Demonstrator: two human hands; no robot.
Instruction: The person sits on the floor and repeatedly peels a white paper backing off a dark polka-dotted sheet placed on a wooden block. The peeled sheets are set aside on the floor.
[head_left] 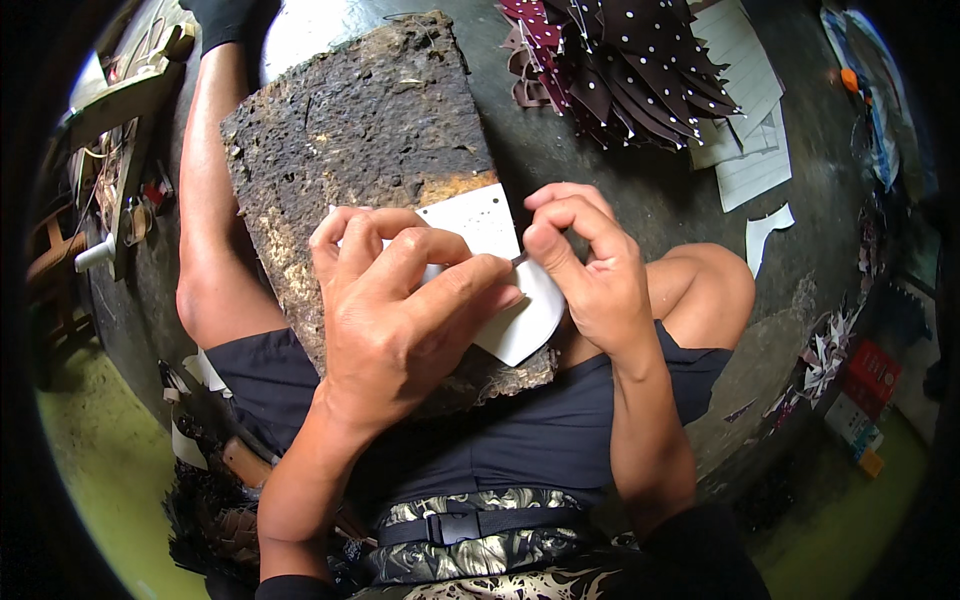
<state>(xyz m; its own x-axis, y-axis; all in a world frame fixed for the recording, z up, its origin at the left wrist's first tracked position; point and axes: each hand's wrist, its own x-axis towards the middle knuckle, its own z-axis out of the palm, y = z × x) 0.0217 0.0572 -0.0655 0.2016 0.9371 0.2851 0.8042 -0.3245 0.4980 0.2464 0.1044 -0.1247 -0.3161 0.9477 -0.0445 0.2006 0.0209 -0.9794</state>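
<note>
A flat white piece (470,227) with small dark holes near its top edge and a rounded lower end lies on a rough, dark, scarred board (345,125) across my lap. My left hand (400,290) is bent over it, its fingers curled and its index finger and thumb against the piece; the palm side is hidden. At the piece's right edge, my right hand (595,265) is closed, thumb and fingers curled together. A small dark bit shows between the two hands, too small to name. What my right fingers hold is hidden.
A stack of dark, white-dotted cut pieces (640,65) lies at the far right beside white patterned sheets (755,165). A curved white scrap (768,232) is below them. A wooden stand (120,110) is at the left. Scraps and a red packet (868,378) lie right.
</note>
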